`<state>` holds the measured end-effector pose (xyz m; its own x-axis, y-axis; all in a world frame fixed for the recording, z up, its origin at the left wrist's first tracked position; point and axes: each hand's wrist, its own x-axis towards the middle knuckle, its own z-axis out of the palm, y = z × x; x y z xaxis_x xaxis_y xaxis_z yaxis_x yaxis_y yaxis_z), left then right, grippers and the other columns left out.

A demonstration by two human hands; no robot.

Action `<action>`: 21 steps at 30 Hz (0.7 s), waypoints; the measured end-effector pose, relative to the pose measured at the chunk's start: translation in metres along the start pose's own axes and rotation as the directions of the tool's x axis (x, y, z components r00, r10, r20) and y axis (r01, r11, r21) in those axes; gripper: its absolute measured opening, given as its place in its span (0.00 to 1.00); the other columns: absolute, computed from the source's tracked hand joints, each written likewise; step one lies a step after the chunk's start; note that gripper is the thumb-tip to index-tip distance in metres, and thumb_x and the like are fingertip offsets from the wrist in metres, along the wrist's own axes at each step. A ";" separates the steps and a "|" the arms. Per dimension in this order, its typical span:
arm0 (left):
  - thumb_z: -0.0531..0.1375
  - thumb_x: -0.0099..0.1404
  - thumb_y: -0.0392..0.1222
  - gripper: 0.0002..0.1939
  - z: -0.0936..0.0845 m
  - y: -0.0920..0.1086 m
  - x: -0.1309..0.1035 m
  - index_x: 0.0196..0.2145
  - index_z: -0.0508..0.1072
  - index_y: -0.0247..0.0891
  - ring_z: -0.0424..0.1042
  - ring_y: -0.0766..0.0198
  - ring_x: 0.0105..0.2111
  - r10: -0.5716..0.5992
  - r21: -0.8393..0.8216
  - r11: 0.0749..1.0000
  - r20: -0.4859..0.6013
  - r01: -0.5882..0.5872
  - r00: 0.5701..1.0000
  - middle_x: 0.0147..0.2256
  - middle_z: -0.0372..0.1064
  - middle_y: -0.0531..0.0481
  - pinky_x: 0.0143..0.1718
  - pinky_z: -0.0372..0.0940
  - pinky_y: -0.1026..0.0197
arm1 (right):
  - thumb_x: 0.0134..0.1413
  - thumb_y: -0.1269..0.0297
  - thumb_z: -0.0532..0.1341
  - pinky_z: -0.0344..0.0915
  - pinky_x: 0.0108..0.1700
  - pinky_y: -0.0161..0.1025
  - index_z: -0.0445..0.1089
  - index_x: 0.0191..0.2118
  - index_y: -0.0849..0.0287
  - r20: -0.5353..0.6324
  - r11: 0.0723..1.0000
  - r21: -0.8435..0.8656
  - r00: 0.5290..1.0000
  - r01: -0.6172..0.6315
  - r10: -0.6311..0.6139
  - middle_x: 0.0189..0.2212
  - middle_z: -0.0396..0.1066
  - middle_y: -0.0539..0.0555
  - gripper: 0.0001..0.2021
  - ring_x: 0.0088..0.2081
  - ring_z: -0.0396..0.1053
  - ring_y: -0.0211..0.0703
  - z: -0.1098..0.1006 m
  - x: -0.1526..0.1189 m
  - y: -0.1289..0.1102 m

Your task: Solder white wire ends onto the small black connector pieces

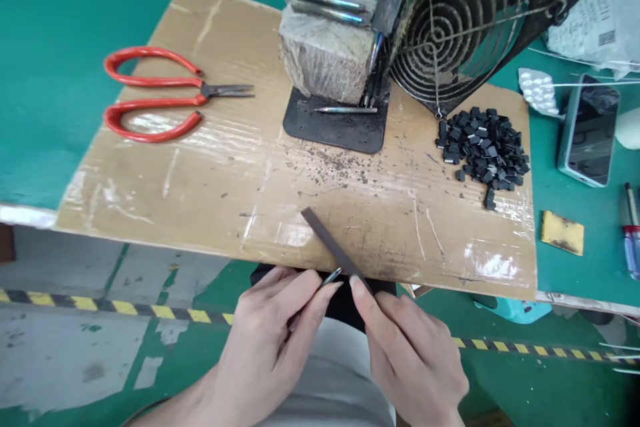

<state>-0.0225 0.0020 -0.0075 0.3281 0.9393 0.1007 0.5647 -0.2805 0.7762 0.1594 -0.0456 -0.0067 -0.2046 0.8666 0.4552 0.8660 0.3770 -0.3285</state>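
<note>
Between thumb and fingertips, my left hand (pixel 273 340) pinches a slim, shiny pointed metal rod that looks like a soldering iron tip (pixel 331 276). My right hand (pixel 413 353) grips a flat dark file (pixel 327 240), its thumb lying along the side. The file slants up and left over the front edge of the cardboard sheet (pixel 240 167). The rod's point is close to the file's side; whether they touch I cannot tell. Similar metal tips (pixel 327 7) rest on a wrapped grey block (pixel 327 53), and another tip (pixel 345 110) lies on the black plate (pixel 335 132) below it.
Red-handled scissors (pixel 227 91) lie at left on the cardboard. A fan (pixel 435 40) with a wire guard stands at the back right, near a heap of small black parts (pixel 485 147). A phone (pixel 590 130) and a yellow sponge (pixel 563 232) lie on the green table.
</note>
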 end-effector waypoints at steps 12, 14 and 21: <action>0.55 0.73 0.29 0.18 0.001 0.000 -0.001 0.25 0.57 0.40 0.56 0.69 0.21 0.007 0.000 1.000 -0.026 -0.007 1.000 0.21 0.54 0.60 0.26 0.55 0.66 | 0.71 0.77 0.55 0.66 0.34 0.36 0.80 0.47 0.61 -0.008 1.000 -0.013 1.000 0.003 -0.003 0.29 0.80 0.48 0.15 0.28 0.74 0.33 -0.002 -0.001 0.001; 0.55 0.73 0.29 0.18 0.003 -0.002 -0.002 0.26 0.57 0.41 0.55 0.67 0.22 0.037 0.026 0.999 -0.048 -0.036 0.998 0.21 0.53 0.60 0.27 0.55 0.64 | 0.71 0.77 0.56 0.66 0.33 0.36 0.81 0.44 0.61 -0.009 0.999 -0.032 1.000 0.012 -0.012 0.27 0.79 0.49 0.14 0.27 0.73 0.35 -0.006 -0.005 0.000; 0.55 0.72 0.26 0.18 0.001 -0.003 0.002 0.27 0.57 0.41 0.54 0.66 0.21 0.174 0.162 0.973 -0.053 -0.164 0.983 0.22 0.53 0.60 0.30 0.56 0.63 | 0.71 0.78 0.55 0.65 0.33 0.35 0.79 0.50 0.61 0.008 1.000 -0.018 1.000 0.021 -0.020 0.30 0.81 0.48 0.15 0.29 0.75 0.33 0.001 0.003 0.001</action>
<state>-0.0229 0.0043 -0.0107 0.3810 0.8851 0.2674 0.6184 -0.4590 0.6379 0.1592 -0.0424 -0.0070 -0.2260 0.8613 0.4550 0.8696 0.3889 -0.3043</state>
